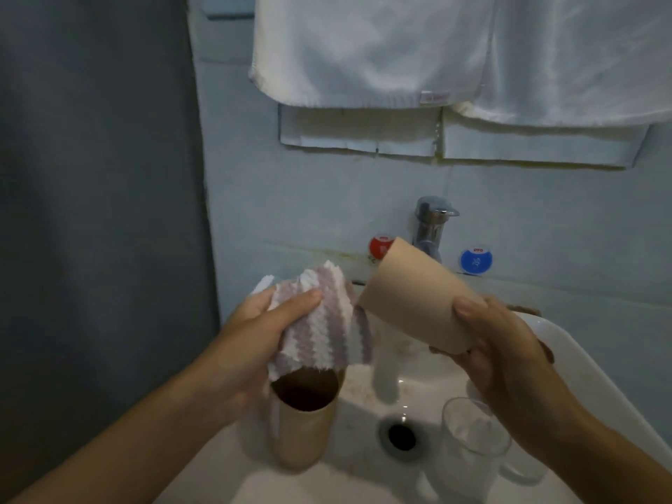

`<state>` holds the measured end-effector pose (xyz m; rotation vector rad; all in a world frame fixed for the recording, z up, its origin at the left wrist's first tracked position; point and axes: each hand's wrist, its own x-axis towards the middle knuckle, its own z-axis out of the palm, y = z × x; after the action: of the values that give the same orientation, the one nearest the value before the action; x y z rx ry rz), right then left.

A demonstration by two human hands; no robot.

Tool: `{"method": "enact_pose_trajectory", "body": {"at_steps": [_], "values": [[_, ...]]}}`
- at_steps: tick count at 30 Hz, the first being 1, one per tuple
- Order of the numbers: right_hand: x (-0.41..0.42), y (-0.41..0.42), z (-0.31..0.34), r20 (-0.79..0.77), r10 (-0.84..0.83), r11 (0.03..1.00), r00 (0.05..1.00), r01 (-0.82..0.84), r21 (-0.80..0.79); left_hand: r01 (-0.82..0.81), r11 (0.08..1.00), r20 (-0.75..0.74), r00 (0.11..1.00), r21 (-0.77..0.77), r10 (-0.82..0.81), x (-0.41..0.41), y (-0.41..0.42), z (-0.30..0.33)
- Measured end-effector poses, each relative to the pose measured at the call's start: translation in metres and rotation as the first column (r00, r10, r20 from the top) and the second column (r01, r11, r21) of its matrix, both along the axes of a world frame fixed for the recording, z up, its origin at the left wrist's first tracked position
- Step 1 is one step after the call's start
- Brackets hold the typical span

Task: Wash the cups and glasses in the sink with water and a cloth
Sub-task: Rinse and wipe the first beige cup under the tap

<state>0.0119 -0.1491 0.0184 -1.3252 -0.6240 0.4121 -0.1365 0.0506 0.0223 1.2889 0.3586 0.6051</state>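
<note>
left hand (pixel 254 332) clutching the striped cloth (pixel 320 321), right hand (pixel 498 343) gripping a tilted beige cup (pixel 411 300) above the sink (pixel 567 354), where a second cup (pixel 302 431) stands near its left edge.

Directly under the left hand (pixel 254 343): upright tan cylindrical cup (pixel 303 423), blocking the way down. Below the right hand (pixel 505 354): clear glass mug (pixel 472 441). Between both hands, open run down to the round dark drain (pixel 401 436). Beyond the right hand: chrome metal tap (pixel 432 227), close behind.
</note>
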Motion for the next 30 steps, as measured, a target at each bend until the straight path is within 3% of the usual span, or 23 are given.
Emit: {"method": "enact_pose_trajectory", "body": {"at_steps": [4, 6, 8, 10, 17, 21, 24, 26, 30], "values": [[-0.005, 0.003, 0.002, 0.013, -0.001, 1.000, 1.000, 0.001, 0.007, -0.100, 0.965, -0.012, 0.994, 0.244, 0.106, -0.041, 0.034, 0.009], [-0.003, 0.002, 0.002, -0.006, 0.030, 0.999, 1.000, -0.030, 0.028, -0.100, 0.903, -0.114, 0.980, 0.418, 0.161, -0.056, 0.056, 0.015], [-0.004, 0.002, 0.003, -0.031, 0.047, 0.998, 0.998, -0.045, 0.052, 0.005, 0.841, -0.286, 0.941, 0.542, 0.179, -0.063, 0.074, 0.013], [-0.006, 0.002, 0.004, -0.052, 0.065, 0.997, 0.997, -0.062, 0.052, 0.083, 0.812, -0.388, 0.903, 0.577, 0.184, -0.062, 0.086, 0.002], [-0.013, 0.007, 0.005, -0.224, 0.113, 0.992, 0.968, -0.097, 0.080, 0.180, 0.596, -0.454, 0.820, 0.782, 0.349, -0.050, 0.109, -0.030], [-0.012, 0.009, -0.001, -0.317, 0.134, 0.990, 0.939, -0.114, 0.083, 0.224, 0.655, -0.540, 0.774, 0.722, 0.331, -0.049, 0.111, -0.034], [-0.011, 0.010, -0.003, -0.380, 0.168, 0.985, 0.909, -0.137, 0.107, 0.080, 0.834, -0.557, 0.778, 0.546, 0.290, -0.055, 0.106, -0.031], [-0.010, 0.011, -0.004, -0.422, 0.210, 0.977, 0.882, -0.177, 0.116, -0.076, 0.919, -0.484, 0.831, 0.387, 0.272, -0.058, 0.096, -0.029], [-0.015, 0.013, -0.007, -0.324, 0.280, 0.954, 0.904, -0.301, -0.016, -0.272, 0.949, -0.251, 0.918, 0.162, 0.306, -0.056, 0.052, -0.013]]}}
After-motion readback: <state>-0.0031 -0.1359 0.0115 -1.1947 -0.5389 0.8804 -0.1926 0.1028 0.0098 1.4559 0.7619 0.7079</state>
